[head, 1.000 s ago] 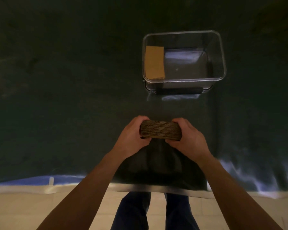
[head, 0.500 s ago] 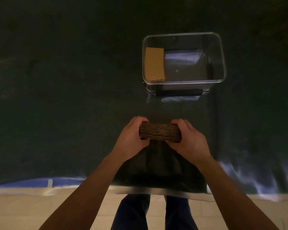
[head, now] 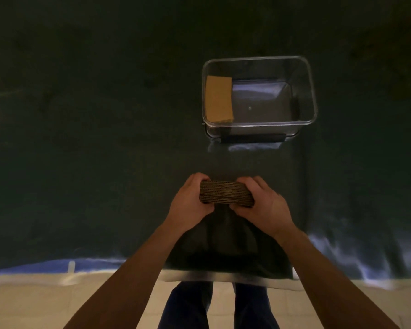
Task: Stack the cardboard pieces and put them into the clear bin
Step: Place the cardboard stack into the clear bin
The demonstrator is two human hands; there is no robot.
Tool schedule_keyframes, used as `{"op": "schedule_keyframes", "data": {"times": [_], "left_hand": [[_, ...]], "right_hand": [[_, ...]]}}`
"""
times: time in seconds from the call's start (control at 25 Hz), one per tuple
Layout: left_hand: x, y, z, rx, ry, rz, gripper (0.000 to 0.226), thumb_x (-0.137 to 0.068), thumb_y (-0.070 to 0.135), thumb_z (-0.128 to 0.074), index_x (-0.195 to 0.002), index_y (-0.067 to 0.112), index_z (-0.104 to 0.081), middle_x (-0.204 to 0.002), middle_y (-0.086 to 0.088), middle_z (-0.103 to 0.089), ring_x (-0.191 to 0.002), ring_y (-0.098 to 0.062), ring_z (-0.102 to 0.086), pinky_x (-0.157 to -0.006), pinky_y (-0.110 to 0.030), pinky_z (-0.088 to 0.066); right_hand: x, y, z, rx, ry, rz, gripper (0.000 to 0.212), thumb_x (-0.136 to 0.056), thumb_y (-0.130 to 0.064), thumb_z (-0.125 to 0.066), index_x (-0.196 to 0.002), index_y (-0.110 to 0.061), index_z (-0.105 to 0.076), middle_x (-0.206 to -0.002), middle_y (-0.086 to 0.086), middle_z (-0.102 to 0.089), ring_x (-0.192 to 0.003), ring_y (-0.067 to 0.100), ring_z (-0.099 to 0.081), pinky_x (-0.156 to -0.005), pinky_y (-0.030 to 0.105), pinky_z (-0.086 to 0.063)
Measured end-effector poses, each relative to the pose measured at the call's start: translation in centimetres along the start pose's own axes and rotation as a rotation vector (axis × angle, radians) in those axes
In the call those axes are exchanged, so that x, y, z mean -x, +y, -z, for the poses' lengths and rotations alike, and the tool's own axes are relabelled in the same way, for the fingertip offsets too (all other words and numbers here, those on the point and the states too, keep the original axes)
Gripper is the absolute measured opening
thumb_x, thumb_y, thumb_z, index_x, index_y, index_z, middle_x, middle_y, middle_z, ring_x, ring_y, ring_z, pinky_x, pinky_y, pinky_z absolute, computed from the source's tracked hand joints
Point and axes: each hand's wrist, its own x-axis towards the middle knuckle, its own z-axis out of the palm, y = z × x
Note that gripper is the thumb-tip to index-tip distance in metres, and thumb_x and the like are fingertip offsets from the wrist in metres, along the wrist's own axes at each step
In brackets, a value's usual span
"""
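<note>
A thick stack of brown cardboard pieces (head: 226,194) is held edge-on toward me over the dark table. My left hand (head: 189,203) grips its left end and my right hand (head: 263,205) grips its right end. The clear bin (head: 312,96) stands further back, slightly to the right. Inside it, against its left wall, lies another tan cardboard stack (head: 219,99); the remaining floor of the bin is bare.
A dark cloth (head: 81,162) covers the table, with its near edge (head: 223,277) just below my forearms. The bin has a dark handle (head: 252,138) on its near side. My legs and a light tiled floor show below the table edge.
The stack and both hands have shifted slightly away from me; the grip has stayed the same.
</note>
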Motion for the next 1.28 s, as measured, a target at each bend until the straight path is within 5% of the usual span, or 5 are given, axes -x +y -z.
{"op": "schedule_keyframes", "data": {"times": [0.24,0.52,0.84,1.08,1.28], "left_hand": [[0.0,2.5,3.5,0.297,-0.105,0.025,0.050,-0.064,0.015,-0.084,-0.096,0.040,-0.055,-0.100,0.009,-0.068,-0.096,-0.008,-0.066,-0.082,-0.025,-0.055],[0.2,9.8,7.2,1.235,-0.124,0.297,0.052,-0.078,0.015,-0.078,-0.126,0.017,-0.057,-0.125,-0.010,-0.064,-0.115,-0.029,-0.062,-0.089,-0.043,-0.053],[-1.1,15.8,8.3,0.941,-0.060,0.401,0.033,-0.085,0.026,-0.069,-0.113,0.007,-0.067,-0.114,-0.018,-0.070,-0.107,-0.031,-0.066,-0.095,-0.047,-0.055],[-3.6,18.7,7.3,0.803,-0.068,0.390,0.027,-0.088,0.035,-0.068,-0.111,0.023,-0.058,-0.119,-0.008,-0.064,-0.108,-0.026,-0.062,-0.096,-0.046,-0.053],[-5.3,23.5,3.1,0.798,-0.020,0.361,0.033,-0.086,0.045,-0.067,-0.115,0.036,-0.053,-0.127,-0.002,-0.055,-0.115,-0.025,-0.054,-0.104,-0.051,-0.046]], "right_hand": [[0.3,-2.0,3.1,-0.178,0.031,-0.021,0.054,-0.068,-0.054,-0.074,-0.116,-0.042,-0.052,-0.110,-0.017,-0.062,-0.093,0.005,-0.062,-0.079,0.030,-0.053],[-0.1,-9.9,6.7,-1.182,-0.053,-0.466,0.043,-0.066,-0.040,-0.081,-0.105,-0.034,-0.063,-0.077,0.003,-0.061,-0.049,0.011,-0.049,-0.042,0.024,-0.035],[-0.4,-13.3,10.8,-1.370,-0.046,-0.645,0.054,-0.071,-0.046,-0.079,-0.116,-0.022,-0.061,-0.087,0.005,-0.063,-0.052,0.011,-0.050,-0.047,0.023,-0.035],[-1.5,-9.2,15.5,-1.227,0.016,-0.587,0.061,-0.076,-0.063,-0.067,-0.127,-0.033,-0.052,-0.123,0.004,-0.059,-0.108,0.026,-0.059,-0.087,0.044,-0.050],[-4.1,-6.4,19.4,-1.074,0.030,-0.521,0.044,-0.092,-0.067,-0.036,-0.125,-0.038,-0.041,-0.116,0.000,-0.057,-0.103,0.022,-0.056,-0.069,0.038,-0.048]]}}
